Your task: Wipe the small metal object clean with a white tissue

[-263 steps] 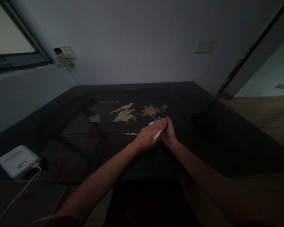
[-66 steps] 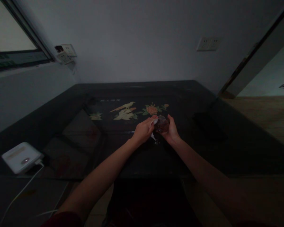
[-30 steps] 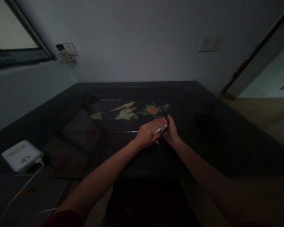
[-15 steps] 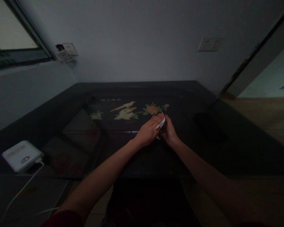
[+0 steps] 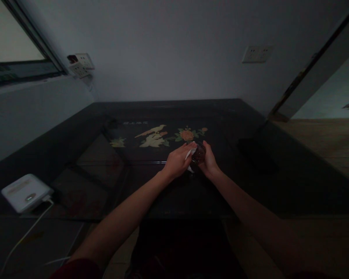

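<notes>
Both my hands meet over the middle of a dark glass-topped table. My right hand is closed round a small clear glass cup, held just above the tabletop. My left hand is closed on a white tissue, pressed against the cup's left side. Part of the tissue hangs below my fingers. The room is dim and the cup's inside is hard to see.
A painted panel with birds and an orange flower shows under the glass beyond my hands. A white box with a white cable lies at the table's left. A dark flat object sits to the right. Wall sockets are behind.
My left hand, which lay flat over the top of the cup with the tissue, has drawn back to the cup's left side, uncovering the cup. My right hand kept its hold.
</notes>
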The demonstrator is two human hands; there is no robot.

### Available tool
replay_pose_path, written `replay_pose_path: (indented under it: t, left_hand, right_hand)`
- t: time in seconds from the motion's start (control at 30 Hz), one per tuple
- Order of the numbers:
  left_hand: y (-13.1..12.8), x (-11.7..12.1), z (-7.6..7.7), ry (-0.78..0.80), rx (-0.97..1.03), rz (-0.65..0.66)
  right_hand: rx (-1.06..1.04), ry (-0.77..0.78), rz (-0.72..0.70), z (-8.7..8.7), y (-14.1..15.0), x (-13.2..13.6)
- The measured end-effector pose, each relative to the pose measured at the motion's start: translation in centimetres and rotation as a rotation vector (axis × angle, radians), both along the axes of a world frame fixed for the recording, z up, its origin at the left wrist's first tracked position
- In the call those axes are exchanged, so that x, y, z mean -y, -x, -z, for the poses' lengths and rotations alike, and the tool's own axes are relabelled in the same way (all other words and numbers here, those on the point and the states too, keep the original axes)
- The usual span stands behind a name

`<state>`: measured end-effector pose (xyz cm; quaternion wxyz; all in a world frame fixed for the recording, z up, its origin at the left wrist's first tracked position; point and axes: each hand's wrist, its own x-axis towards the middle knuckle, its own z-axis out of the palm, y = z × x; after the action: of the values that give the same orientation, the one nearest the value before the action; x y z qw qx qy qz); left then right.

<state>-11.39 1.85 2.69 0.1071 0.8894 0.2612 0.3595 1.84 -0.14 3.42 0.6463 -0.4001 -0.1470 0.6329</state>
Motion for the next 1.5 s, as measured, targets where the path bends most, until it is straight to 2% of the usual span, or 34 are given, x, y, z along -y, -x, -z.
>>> replay_pose_path:
  t: [0.1,0.2,0.47,0.8,1.0,1.27,1.5]
  left_hand:
    - [-0.2,0.2,-0.1,-0.014,0.008,0.083]
    - [-0.4,0.0,0.0,0.044,0.018,0.106]
    - [-0.3,-0.7,0.8,0.289,0.049,-0.041]
    - [-0.5,0.2,0.7,0.366,0.120,-0.038]
    - [-0.5,0.9,0.8,0.369,0.102,0.066]
    - [-1.1,1.3,1.1,0.283,0.023,0.245]
    - [-1.1,1.8,0.1,0.218,0.120,0.434]
  right_hand:
    - [-0.037,-0.009,0.027,0.1,0.2,-0.1]
    - [-0.008,-0.013,0.028,0.2,0.3,-0.1]
    - [0.049,0.014,0.003,0.3,-0.3,-0.1]
    - [-0.019,0.002,0.114,0.5,-1.2,-0.7]
    - [-0.056,0.017,0.199,0.5,-2.0,-1.2]
    - [-0.029,-0.063,0.255,2.0,-2.8,-1.9]
    - [0.007,-0.074,0.146,2.0,-1.5,-1.5]
